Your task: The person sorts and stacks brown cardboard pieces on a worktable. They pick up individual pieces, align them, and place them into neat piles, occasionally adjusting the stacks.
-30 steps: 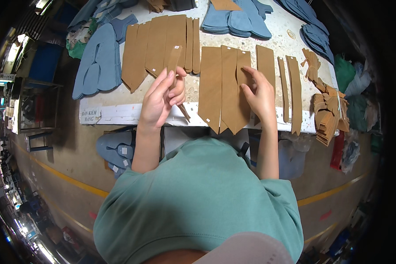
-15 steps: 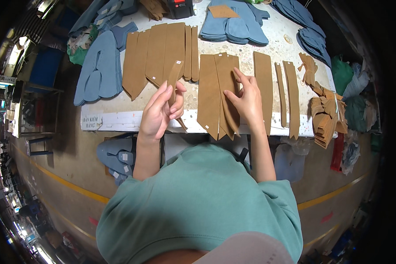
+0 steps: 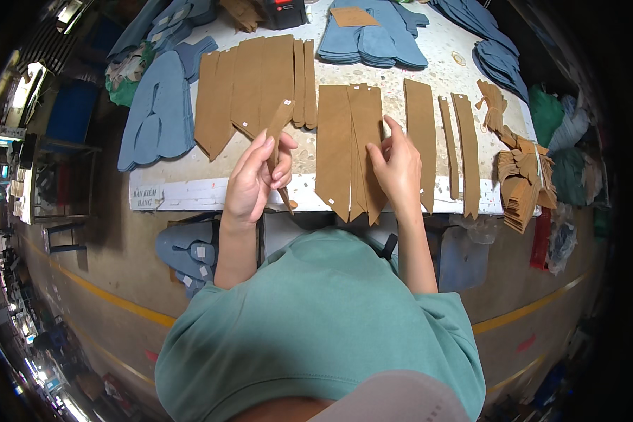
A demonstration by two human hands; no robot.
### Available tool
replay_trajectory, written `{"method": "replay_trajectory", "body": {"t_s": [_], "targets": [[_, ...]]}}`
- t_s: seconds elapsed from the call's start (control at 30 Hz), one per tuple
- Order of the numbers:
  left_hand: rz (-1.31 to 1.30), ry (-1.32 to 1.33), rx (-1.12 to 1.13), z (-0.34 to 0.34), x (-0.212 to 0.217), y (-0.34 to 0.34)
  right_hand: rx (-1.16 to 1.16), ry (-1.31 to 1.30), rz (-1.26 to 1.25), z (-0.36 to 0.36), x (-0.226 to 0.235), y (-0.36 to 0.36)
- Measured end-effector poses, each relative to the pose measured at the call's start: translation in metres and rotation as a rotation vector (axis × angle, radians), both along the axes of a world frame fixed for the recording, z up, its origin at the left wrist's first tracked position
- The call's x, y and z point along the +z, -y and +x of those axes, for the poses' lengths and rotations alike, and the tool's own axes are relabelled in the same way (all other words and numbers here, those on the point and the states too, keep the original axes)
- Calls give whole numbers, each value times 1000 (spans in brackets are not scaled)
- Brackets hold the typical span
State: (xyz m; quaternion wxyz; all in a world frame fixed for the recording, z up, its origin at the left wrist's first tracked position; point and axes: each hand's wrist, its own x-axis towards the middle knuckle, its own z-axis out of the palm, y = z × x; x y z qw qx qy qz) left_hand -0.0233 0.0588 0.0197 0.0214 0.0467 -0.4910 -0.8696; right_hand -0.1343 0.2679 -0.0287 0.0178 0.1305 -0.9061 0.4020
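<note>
Tan strip point(image 3: 277, 130) gripped upright in my left hand point(image 3: 254, 181), raised above the tabletop point(image 3: 211, 193) edge. My right hand point(image 3: 397, 169) lies open, fingertips pressing the tan stack point(image 3: 344, 151) beside it.

I'm in a sewing or leather-goods workshop: my cutting table point(image 3: 443, 77) is covered with tan cut pieces point(image 3: 260, 84), stacked blue fabric panels point(image 3: 373, 42), bundled strips point(image 3: 524, 183), yellow floor lines point(image 3: 105, 299) below

Blue fabric pieces point(image 3: 158, 116) lie at the table's left end, and another blue stack point(image 3: 373, 39) lies at its far side. A bundle of brown strips point(image 3: 524, 179) sits at the right edge. Under the table there are grey-blue pieces point(image 3: 190, 250).
</note>
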Motion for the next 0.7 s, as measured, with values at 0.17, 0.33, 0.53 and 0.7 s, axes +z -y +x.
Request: {"method": "replay_trajectory", "body": {"t_s": [0.17, 0.33, 0.53, 0.7], "targets": [[-33, -30, 2, 2, 1, 2, 19, 3, 79, 0, 6, 4], [-121, -51, -18, 2, 5, 3, 47, 204, 153, 0, 14, 0], [-502, -102, 117, 15, 18, 3, 152, 674, -857, 1, 4, -20], [-539, -267, 99, 22, 30, 10, 309, 644, -1150, -4, -5, -4]]}}
